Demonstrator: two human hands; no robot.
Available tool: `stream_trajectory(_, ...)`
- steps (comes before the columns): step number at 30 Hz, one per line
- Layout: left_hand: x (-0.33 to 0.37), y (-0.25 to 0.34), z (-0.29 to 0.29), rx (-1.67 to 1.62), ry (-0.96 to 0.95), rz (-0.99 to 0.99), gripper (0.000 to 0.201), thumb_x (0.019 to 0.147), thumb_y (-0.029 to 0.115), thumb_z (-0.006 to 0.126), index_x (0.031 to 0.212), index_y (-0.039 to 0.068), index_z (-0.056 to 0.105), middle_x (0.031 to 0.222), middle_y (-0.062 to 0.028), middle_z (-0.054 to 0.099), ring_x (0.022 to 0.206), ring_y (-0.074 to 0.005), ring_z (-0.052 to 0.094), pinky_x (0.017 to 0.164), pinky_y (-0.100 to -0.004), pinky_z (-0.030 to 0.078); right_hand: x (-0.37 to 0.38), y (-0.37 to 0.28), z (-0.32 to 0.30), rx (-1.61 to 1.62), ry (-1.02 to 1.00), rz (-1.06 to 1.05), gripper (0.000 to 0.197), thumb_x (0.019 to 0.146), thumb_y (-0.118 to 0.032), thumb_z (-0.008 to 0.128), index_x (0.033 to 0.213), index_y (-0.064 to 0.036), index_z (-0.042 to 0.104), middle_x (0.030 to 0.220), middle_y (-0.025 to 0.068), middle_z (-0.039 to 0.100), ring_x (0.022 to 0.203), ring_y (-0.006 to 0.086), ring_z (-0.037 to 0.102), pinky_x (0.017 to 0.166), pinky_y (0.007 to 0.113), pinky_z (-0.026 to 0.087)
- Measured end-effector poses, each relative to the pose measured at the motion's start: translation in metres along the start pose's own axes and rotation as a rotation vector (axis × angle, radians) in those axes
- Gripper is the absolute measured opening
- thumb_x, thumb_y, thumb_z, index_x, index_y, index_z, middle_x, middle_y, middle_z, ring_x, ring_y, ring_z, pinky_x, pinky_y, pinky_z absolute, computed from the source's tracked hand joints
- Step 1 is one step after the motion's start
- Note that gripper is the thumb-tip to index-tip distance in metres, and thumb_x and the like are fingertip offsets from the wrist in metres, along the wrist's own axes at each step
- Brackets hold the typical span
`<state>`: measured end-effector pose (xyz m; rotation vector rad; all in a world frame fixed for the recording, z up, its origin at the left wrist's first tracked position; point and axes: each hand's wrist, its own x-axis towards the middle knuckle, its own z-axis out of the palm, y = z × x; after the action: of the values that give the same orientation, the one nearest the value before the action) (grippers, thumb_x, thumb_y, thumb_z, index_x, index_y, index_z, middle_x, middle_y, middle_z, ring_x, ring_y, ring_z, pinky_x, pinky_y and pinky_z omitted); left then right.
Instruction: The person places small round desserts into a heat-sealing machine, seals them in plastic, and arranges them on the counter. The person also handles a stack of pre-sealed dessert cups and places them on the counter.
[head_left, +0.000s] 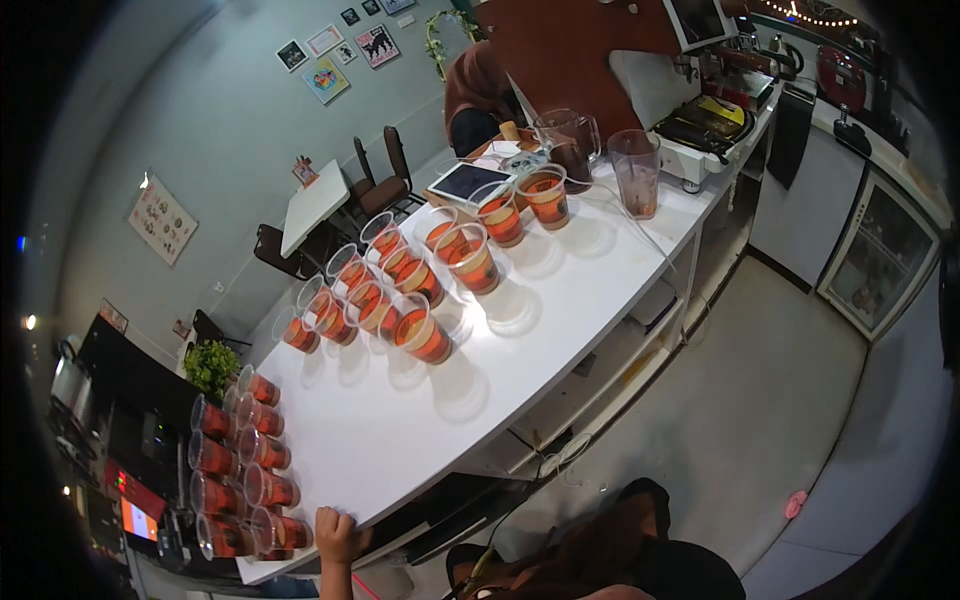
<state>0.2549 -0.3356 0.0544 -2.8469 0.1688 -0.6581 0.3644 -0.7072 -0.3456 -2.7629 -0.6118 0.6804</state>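
Note:
My left hand (338,535) rests at the near left corner of the white counter (400,460), its fingers curled in. Whatever may be inside those fingers is hidden. Right beside it stands a clear plastic cup (280,532) with orange-red print, part of a close block of similar cups (262,450) along the counter's left end. Further up the counter, more such cups stand in rows, among them a front one (422,335) and a far one (547,200). Some brownish content shows low in several of these. My right hand is out of view.
A pitcher with dark liquid (570,155), a tall clear container (635,180) and a tablet (470,182) stand at the counter's far end, with a cable trailing there. Beyond sits a person (478,85). A potted plant (212,368) stands behind the left cups; open shelves (600,385) run underneath.

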Motion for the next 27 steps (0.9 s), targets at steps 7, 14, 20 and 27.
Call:
stream_trajectory(7, -0.002, 0.022, 0.014, 0.101, 0.192, -0.220, 0.050, 0.060, 0.033, 0.084, 0.073, 0.005, 0.045, 0.075, -0.0158, 0.044, 0.073, -0.0395, 0.050, 0.063, -0.0491, 0.039, 0.020, -0.006, 0.036, -0.054, 0.008, -0.112, 0.054, 0.090, -0.029, 0.074, 0.139, -0.0145, 0.059, 0.118, 0.0125, 0.070, 0.110, 0.0348, 0.068, 0.091, 0.049, 0.056)
stream_trajectory(14, 0.001, 0.030, 0.015, -0.013, 0.213, -0.303, 0.045, 0.054, 0.021, 0.082, 0.079, 0.005, 0.048, 0.079, -0.0163, 0.049, 0.079, -0.0403, 0.052, 0.069, -0.0497, 0.042, 0.030, -0.012, 0.027, -0.067, -0.098, -0.394, 0.048, 0.091, -0.029, 0.072, 0.135, -0.0122, 0.064, 0.110, 0.0136, 0.073, 0.106, 0.0330, 0.070, 0.090, 0.046, 0.057)
stream_trajectory(20, 0.011, 0.030, 0.017, -0.025, 0.221, -0.294, 0.043, 0.052, 0.020, 0.082, 0.074, 0.005, 0.048, 0.075, -0.0153, 0.051, 0.077, -0.0400, 0.054, 0.069, -0.0495, 0.043, 0.110, 0.132, -0.084, 0.754, 0.314, -0.241, 0.029, 0.089, -0.026, 0.076, 0.112, -0.0087, 0.075, 0.099, 0.0104, 0.077, 0.095, 0.0245, 0.073, 0.085, 0.038, 0.057)
stream_trajectory(27, 0.006, 0.026, 0.034, 0.109, 0.300, -0.320, 0.044, 0.049, 0.030, 0.076, 0.067, 0.007, 0.043, 0.069, -0.0135, 0.046, 0.070, -0.0375, 0.051, 0.063, -0.0482, 0.040, 0.113, 0.327, -0.479, 0.476, 1.762, -0.020, 0.006, 0.097, -0.009, 0.064, 0.098, -0.0034, 0.065, 0.094, 0.0140, 0.068, 0.090, 0.0316, 0.066, 0.083, 0.042, 0.052)
